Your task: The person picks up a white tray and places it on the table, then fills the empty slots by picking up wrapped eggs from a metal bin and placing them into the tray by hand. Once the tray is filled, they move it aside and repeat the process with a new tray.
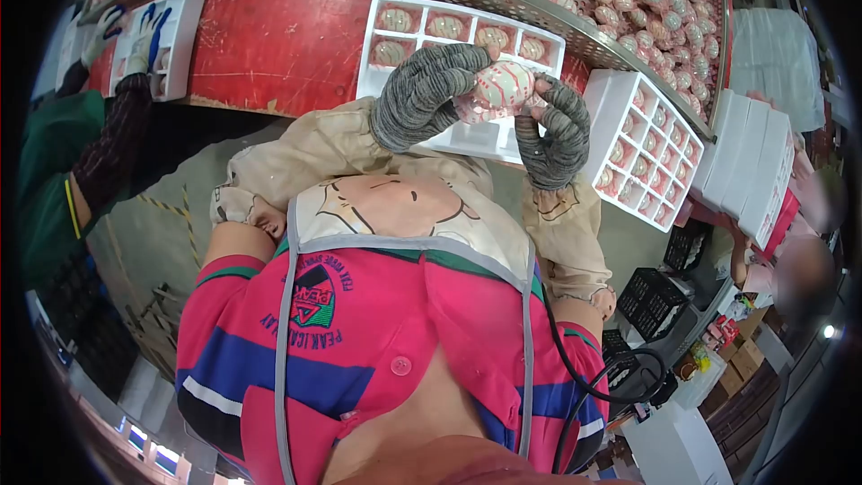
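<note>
Between my hands is an egg-shaped piece in clear plastic wrap with red print. My left hand, in a grey fingerless knit glove, grips it from the left with bent fingers. From the other side, the fingertips of my right hand, gloved alike, pinch its wrapper. Both hands are over the near part of a white foam tray divided into compartments. Wrapped eggs sit in the tray's far compartments. Some nearer compartments are hidden behind my hands and sleeves.
A perforated metal bin heaped with wrapped eggs stands on the red table. At right, a filled foam tray is tilted beside stacked white boxes. A co-worker's gloved hands are at another tray, left. A black cable hangs near me.
</note>
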### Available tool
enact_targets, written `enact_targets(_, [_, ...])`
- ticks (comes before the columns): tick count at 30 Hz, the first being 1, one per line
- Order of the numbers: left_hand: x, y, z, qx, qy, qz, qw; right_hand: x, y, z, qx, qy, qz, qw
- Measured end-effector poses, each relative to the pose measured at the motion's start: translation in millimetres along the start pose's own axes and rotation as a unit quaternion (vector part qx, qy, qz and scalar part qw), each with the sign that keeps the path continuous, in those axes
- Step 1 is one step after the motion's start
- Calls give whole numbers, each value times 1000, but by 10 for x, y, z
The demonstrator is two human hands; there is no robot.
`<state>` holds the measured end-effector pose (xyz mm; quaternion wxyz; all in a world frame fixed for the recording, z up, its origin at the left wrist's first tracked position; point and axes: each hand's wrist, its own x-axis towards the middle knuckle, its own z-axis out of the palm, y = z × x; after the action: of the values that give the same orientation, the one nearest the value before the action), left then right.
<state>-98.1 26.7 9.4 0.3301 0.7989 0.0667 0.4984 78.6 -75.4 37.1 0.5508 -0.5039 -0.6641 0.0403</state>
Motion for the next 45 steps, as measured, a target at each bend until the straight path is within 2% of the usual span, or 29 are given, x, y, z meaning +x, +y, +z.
enact_targets(3, [-32,-57,-30,46,-8,-5,999,57,-13,-28,-15,-2,-11,1000])
enact_targets(4, [-43,-73,-9,46,-8,-5,999,93,1,-58,-78,-34,23,996])
enact_targets(5, [-62,-89,37,83,-14,-64,994,113,27,-87,-141,-66,58,986])
enact_targets(6, [-94,-108,95,120,-19,-124,985,52,157,-69,-113,-72,145,980])
enact_targets(7, [-162,-162,175,118,-21,-124,985,-23,306,-48,-114,-71,147,980])
enact_targets(8, [-257,-254,275,48,-52,-286,956,-107,465,-29,-114,-107,214,964])
enact_targets(9, [-334,-349,361,-22,-82,-438,895,-192,633,-4,-113,-142,278,943])
enact_targets(10, [-378,-436,417,-14,-112,-446,888,-281,811,33,-103,-165,313,930])
enact_targets(11, [-411,-513,460,-15,-114,-446,888,-303,935,74,-104,-164,315,929])
enact_targets(13, [-436,-602,512,106,-179,-359,910,-334,1137,142,-130,-210,291,924])
enact_targets(15, [-443,-666,524,113,-206,-353,906,-339,1207,166,-120,-220,317,915])
enact_targets(17, [-457,-742,544,133,-198,-327,915,-269,1155,148,-198,-206,201,937])
enact_targets(18, [-432,-749,538,132,-196,-328,915,-172,1033,62,-251,-268,185,912])
enact_targets(19, [-403,-766,527,146,-214,-332,907,-174,1041,52,-252,-268,185,911])
enact_targets(21, [-354,-789,517,157,-237,-336,898,-248,1044,37,-283,-398,203,849])
enact_targets(23, [-276,-847,531,228,-325,-333,855,-234,1089,60,-290,-420,219,831])
enact_targets(25, [-264,-882,544,243,-345,-325,846,-142,1078,85,-304,-486,223,789])
enact_targets(31, [-230,-960,625,280,-389,-302,824,-26,1110,218,-312,-503,186,784])
enact_targets(32, [-213,-974,657,298,-411,-311,804,-185,1260,251,-347,-492,130,788])
enact_targets(33, [-199,-970,691,313,-434,-320,781,-289,1363,296,-348,-491,130,788])
enact_targets(35, [-116,-905,733,329,-437,-317,775,-460,1505,385,-400,-345,35,848])
enact_targets(37, [92,-781,697,315,-466,-312,765,-319,1411,373,-409,-381,46,828])
enact_targets(39, [-2,-841,723,321,-470,-277,774,369,902,273,-259,-595,306,697])
enact_targets(40, [-65,-854,730,326,-453,-303,772,179,1216,312,-302,-623,230,684])
enact_targets(41, [-133,-887,740,330,-434,-327,772,294,1360,267,-316,-615,224,687])
enact_targets(42, [-279,-961,762,329,-414,-318,787,430,1486,194,-237,-500,171,815])
enact_targets(43, [-356,-1006,756,327,-395,-304,803,582,1587,88,-150,-367,109,912])
enact_targets(44, [-293,-940,731,330,-412,-304,793,1000,1484,-44,-122,-327,305,886])
enact_targets(45, [-383,-1041,802,336,-442,-344,757,1123,1759,-90,-155,-254,265,917])
